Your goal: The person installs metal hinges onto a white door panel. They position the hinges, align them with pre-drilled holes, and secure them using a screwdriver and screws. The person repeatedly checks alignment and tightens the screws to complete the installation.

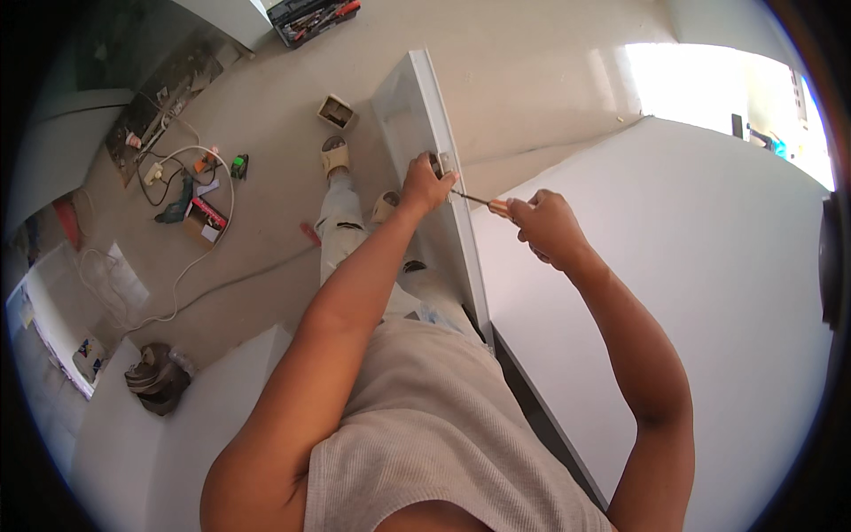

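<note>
A white door panel (437, 115) stands on edge in front of me, its narrow side facing up toward the right. My left hand (425, 186) is closed around that edge, beside a small pale metal fitting (447, 163); part of the fitting is hidden by the fingers. My right hand (551, 230) grips a screwdriver (498, 207) by its orange handle. The shaft points left, and its tip meets the panel edge just below the fitting, close to my left thumb. Whether the tip sits in a screw is too small to tell.
A large white surface (638, 293) spreads to the right. On the floor at left lie a drill (175, 202), a red box (209, 213) and cables. Farther off are a small open box (336, 112) and a toolbox (312, 19). A dark bag (158, 379) rests lower left.
</note>
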`<state>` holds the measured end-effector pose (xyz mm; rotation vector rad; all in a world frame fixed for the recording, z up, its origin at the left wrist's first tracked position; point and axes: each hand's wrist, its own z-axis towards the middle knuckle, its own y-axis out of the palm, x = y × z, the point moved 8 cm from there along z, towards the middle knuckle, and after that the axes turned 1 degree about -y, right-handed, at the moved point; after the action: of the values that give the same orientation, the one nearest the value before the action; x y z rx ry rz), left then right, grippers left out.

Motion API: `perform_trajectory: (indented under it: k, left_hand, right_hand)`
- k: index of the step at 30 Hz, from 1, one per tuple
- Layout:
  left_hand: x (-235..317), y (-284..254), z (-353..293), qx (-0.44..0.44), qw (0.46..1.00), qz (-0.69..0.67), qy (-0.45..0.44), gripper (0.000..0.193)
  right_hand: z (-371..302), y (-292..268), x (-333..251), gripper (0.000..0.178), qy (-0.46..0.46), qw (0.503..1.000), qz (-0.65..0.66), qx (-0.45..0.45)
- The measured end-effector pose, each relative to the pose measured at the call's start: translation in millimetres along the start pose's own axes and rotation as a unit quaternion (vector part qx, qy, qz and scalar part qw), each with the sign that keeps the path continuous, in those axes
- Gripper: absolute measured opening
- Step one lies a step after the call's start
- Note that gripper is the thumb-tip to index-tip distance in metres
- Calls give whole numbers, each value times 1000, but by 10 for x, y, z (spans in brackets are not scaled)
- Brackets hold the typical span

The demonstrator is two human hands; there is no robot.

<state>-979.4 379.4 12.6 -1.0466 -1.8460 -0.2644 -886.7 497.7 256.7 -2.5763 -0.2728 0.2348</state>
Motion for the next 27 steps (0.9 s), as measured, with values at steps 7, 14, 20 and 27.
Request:
perform_trajectory:
  k: [7, 14, 20, 27]
  left_hand:
    - [307, -174, -364, 120, 985, 30, 124, 61]
    - [601, -57, -824, 118, 948, 107, 275, 36]
    - [507, 48, -703, 136, 960, 32, 242, 19]
    - [389, 48, -688, 105, 982, -19, 154, 17]
  right_hand:
    - [-118, 38, -337, 26, -259, 888, -365, 107]
    - [-198, 278, -481, 20, -350, 769, -534, 46]
    - [152, 64, 0, 37, -77, 979, -186, -28]
    - [-90, 181, -224, 31, -214, 928, -301, 34]
